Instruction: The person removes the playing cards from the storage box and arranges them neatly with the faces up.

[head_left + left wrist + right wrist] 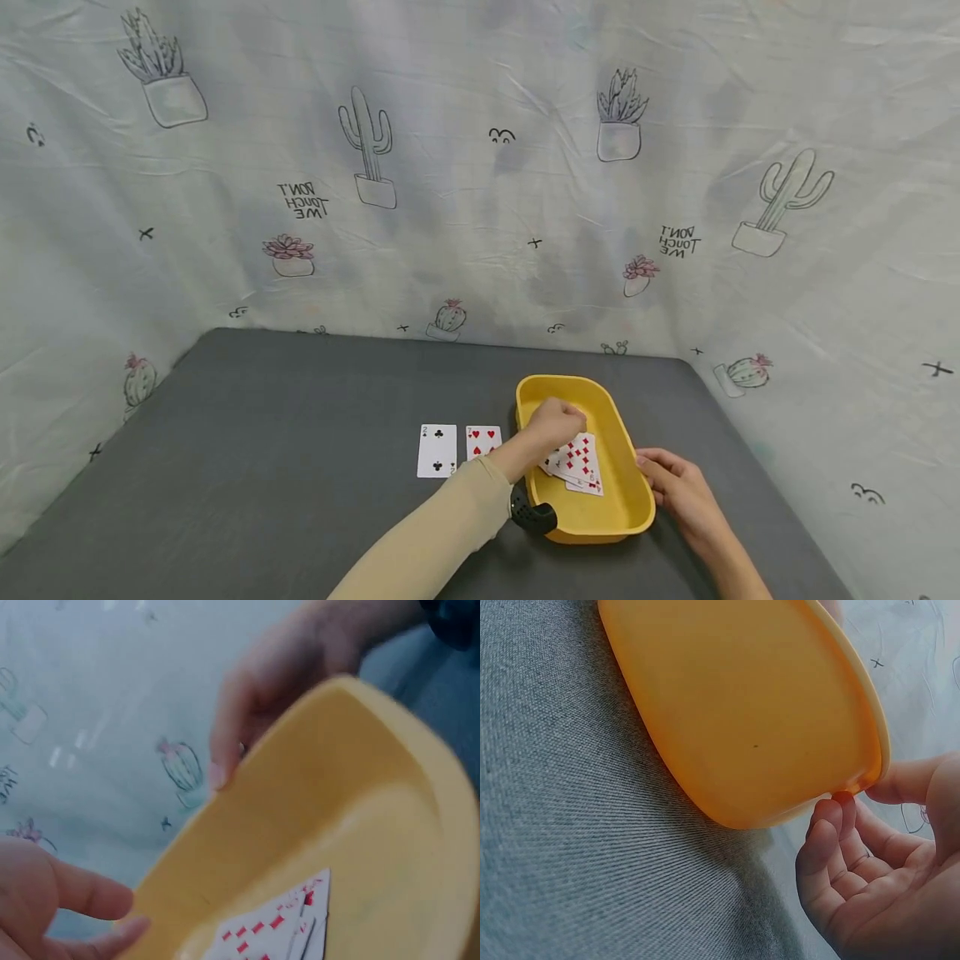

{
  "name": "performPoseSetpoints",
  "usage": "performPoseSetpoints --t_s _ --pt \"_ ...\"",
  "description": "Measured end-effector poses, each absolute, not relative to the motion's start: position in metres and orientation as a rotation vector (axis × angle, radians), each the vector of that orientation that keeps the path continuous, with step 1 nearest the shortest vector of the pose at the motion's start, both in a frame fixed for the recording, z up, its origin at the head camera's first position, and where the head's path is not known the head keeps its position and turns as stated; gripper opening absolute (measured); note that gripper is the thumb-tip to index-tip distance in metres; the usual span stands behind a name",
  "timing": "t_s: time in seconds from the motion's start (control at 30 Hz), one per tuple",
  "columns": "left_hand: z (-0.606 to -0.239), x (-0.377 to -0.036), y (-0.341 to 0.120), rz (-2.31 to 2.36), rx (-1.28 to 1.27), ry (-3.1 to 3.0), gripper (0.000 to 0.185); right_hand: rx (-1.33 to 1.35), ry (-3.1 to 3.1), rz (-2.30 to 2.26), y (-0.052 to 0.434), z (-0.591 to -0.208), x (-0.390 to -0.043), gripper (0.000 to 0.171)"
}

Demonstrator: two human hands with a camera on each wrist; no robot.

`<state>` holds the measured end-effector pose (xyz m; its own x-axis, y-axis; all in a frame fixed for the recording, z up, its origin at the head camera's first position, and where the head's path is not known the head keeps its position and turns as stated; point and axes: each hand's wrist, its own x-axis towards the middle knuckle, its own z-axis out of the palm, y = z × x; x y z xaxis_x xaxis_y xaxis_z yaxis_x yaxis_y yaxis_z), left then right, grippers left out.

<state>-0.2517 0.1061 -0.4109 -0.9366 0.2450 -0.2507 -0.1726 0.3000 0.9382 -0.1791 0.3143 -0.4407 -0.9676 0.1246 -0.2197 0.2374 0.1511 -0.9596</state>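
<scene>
A yellow plastic basin (628, 500) sits on the grey table, tilted lengthwise in the head view. Inside it lies a loose, overlapping pile of playing cards (581, 457), a diamonds card on top. My left hand (555, 422) reaches over the basin's left side, just above the pile. In the left wrist view its thumb and finger (94, 892) stand slightly apart, and no card shows between them. On the opposite side, my right hand (682, 492) pinches the basin's rim, thumb on top and curled fingers (821, 840) beneath.
To the basin's left, a two of clubs (437, 451) and a seven of hearts (483, 439) lie face up side by side; my left forearm partly covers the seven. A black band (532, 512) circles my left wrist. Behind the table (262, 450) hangs a cactus-print cloth (465, 167).
</scene>
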Motion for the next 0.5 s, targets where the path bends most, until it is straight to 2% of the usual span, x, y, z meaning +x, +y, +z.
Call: performPoseSetpoints --t_s 0.13,0.23,0.43,0.5 --pt "-0.404 -0.245 0.100 1.657 0.064 2.164 0.042 0.359 2.327 -1.956 0.313 -0.439 -0.179 0.042" --pt "-0.406 -0.242 0.100 1.687 0.033 2.100 0.041 0.350 2.326 -1.956 0.314 -0.442 -0.179 0.043" --pt "-0.413 -0.238 0.103 1.797 -0.038 2.007 0.008 0.349 2.335 -1.954 0.314 -0.446 -0.179 0.043" --pt "-0.415 -0.238 0.105 1.829 -0.068 1.967 0.006 0.352 2.341 -1.956 0.314 -0.446 -0.179 0.043"
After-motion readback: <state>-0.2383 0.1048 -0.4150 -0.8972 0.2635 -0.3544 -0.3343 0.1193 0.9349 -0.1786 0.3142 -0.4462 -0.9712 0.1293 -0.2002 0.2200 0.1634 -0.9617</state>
